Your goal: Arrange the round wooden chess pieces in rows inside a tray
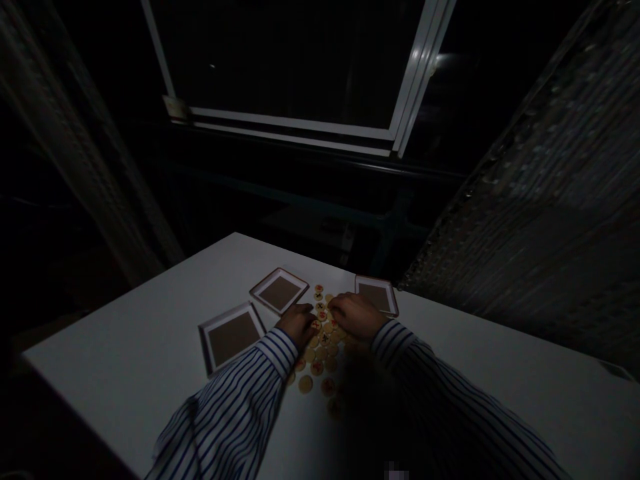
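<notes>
Round wooden Chinese chess pieces (325, 339) lie in a loose cluster on the white table, some marked in red or black, others plain side up. At the left edge of the cluster is my left hand (297, 325), thumb and fingers apart and touching the pieces. Across from it, my right hand (359, 315) has its fingers bent together, closed at a pale piece (329, 299); its palm side is hidden. Nearer to me are a plain piece (305, 384) and a red-marked piece (328, 387). My right arm's shadow darkens the pieces closest to me.
Three shallow, square-cornered trays with brown bottoms surround the cluster: a near-left tray (204, 337), a back-left tray (256, 292) and a back-right tray (393, 298). The white table (125, 347) ends before a dark window frame (290, 125). A beaded curtain (560, 167) hangs at right.
</notes>
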Available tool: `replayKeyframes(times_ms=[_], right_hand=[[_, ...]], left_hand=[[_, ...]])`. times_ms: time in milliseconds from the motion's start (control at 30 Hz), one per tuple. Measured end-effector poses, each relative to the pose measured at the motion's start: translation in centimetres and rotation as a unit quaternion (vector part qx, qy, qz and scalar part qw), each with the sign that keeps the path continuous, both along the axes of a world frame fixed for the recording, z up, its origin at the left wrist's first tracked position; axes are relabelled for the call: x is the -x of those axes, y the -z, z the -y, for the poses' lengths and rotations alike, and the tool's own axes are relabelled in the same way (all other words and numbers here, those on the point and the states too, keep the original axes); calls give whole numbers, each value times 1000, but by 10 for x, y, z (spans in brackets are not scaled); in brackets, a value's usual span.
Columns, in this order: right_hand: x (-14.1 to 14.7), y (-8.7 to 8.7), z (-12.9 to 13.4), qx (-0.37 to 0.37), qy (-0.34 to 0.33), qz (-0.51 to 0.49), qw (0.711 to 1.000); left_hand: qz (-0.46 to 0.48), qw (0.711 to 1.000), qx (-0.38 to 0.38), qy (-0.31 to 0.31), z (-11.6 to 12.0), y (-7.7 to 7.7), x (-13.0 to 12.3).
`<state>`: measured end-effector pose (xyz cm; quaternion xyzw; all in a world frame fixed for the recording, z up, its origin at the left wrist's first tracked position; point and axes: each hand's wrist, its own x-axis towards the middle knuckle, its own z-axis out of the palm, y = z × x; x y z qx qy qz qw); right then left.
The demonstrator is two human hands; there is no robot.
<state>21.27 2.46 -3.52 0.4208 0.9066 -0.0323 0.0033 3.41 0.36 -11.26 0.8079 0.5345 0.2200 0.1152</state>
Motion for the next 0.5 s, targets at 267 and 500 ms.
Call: replayKeyframes(times_ms=[267,500], right_hand=[[8,3,0,-5,-3,-9,1000],[8,6,-1,-17,-15,-20,1000]], left_hand=[[8,1000,2,25,-1,-8,5],[-15,999,22,35,-9,-2,9]])
